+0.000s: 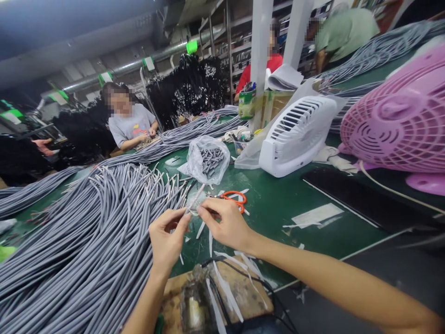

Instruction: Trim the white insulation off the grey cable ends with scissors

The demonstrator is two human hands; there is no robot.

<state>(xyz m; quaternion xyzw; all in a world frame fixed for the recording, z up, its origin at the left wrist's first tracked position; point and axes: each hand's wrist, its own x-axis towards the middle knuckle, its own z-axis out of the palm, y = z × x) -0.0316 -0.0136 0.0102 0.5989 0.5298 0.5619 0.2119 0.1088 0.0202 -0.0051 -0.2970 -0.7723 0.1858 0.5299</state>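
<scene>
My left hand [167,236] and my right hand [222,222] meet over the green table [278,204], both pinched on the end of one grey cable [195,198] that sticks up between the fingertips. The cable belongs to a big heap of grey cables [90,232] lying to my left. Orange-handled scissors [234,198] lie just behind my right hand. A clear plastic bag of small dark parts [207,160] sits further back. White strips of stripped sheath [225,287] are scattered under my hands.
A white fan [299,134] and a pink fan [399,120] stand at the right. A wooden block with a metal tool [194,301] sits at the near edge. A seated person [127,120] works across the table; two more people stand behind.
</scene>
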